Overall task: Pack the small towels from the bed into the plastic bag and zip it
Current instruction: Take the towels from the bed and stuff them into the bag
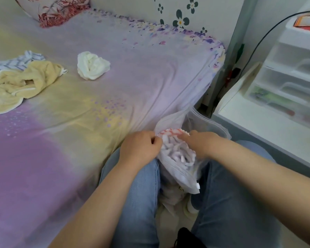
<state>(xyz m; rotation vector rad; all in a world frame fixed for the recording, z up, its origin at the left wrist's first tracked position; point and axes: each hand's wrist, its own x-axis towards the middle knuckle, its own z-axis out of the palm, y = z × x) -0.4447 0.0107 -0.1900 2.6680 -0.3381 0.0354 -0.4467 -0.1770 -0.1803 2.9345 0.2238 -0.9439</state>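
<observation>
A clear plastic bag (209, 125) stands open between my knees at the bed's near corner. A white towel with red stripes (175, 147) is partly inside its mouth. My left hand (141, 147) pinches the bag's left edge by the towel. My right hand (202, 142) presses on the towel, fingers spread at the bag's mouth. On the bed lie a crumpled white towel (92, 66), a yellow towel (18, 83) and a blue-striped towel (16, 61) at the far left.
The bed sheet (97, 108) is pink, yellow and lilac, with a red patterned pillow (55, 9) at the back. A white desk (268, 126) with clear plastic drawers (293, 76) stands close on the right. A black cable (258, 43) hangs beside it.
</observation>
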